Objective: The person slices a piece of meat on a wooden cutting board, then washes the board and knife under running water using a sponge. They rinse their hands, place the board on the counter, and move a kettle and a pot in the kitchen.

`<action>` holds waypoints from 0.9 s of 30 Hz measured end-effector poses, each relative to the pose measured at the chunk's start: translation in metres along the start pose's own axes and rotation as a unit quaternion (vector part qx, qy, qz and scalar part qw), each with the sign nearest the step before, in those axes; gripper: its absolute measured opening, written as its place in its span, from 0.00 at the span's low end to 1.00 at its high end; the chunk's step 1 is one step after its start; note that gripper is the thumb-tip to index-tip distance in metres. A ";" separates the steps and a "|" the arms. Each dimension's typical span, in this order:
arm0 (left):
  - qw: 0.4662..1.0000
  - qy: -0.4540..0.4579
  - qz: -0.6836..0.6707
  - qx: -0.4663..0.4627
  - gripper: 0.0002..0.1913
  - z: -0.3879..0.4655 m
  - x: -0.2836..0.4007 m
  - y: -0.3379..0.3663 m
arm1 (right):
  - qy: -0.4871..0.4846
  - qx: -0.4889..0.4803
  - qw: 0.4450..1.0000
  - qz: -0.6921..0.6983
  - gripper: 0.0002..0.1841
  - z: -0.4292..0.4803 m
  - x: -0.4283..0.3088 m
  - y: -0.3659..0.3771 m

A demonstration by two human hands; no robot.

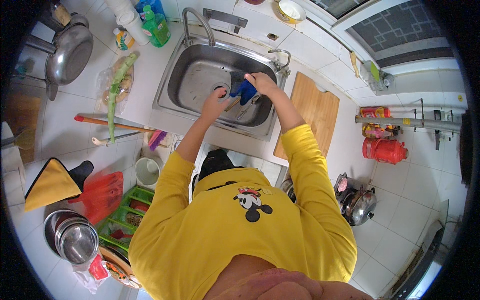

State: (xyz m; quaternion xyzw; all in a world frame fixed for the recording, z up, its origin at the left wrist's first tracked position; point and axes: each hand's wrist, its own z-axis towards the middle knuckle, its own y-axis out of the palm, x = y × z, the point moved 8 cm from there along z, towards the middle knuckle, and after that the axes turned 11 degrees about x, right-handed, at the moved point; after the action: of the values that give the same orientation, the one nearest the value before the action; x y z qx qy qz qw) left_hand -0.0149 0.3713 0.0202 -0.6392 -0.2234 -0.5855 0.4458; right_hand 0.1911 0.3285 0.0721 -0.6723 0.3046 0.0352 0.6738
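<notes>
My right hand (261,84) grips a dark blue cloth (245,92) over the right half of a stainless steel sink (195,62). The cloth hangs down from my fingers, its lower end close to my left hand (215,104). That hand is beside the round drain (222,90), fingers apart, with nothing visible in it. Beneath the cloth, on the sink floor, lie a brown stick-like utensil (232,104) and metal cutlery (246,108), partly covered. A curved faucet (197,22) arches over the back left of the sink.
A bamboo cutting board (313,112) lies right of the sink. On the left counter are a green dish soap bottle (156,30), a long green vegetable (117,90) on a plastic bag, and a red-handled brush (112,122). A steel wok (71,54) stands farther left.
</notes>
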 end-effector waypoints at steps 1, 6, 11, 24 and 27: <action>0.999 0.030 0.020 0.014 0.22 0.013 0.008 0.007 | -0.001 -0.008 0.998 0.058 0.32 -0.002 -0.009 -0.008; 0.997 0.056 0.057 -0.010 0.20 0.038 0.024 0.022 | -0.016 -0.009 0.987 0.159 0.27 -0.019 -0.038 -0.045; 0.996 0.069 0.055 -0.015 0.18 0.055 0.030 -0.006 | -0.053 0.091 0.978 0.179 0.20 -0.033 -0.029 -0.077; 0.941 -0.258 -0.215 -0.038 0.18 0.046 0.009 0.042 | -0.065 0.273 0.948 0.152 0.16 -0.076 -0.066 -0.038; 0.950 -0.229 -0.211 -0.026 0.16 0.049 0.015 0.050 | -0.138 0.160 0.968 0.135 0.22 -0.095 -0.095 -0.003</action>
State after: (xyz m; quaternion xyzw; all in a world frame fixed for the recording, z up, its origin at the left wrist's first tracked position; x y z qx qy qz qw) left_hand 0.0557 0.3830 0.0228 -0.7058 -0.4342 -0.5095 0.2317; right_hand 0.0812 0.2741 0.1266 -0.4969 0.2983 0.1685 0.7973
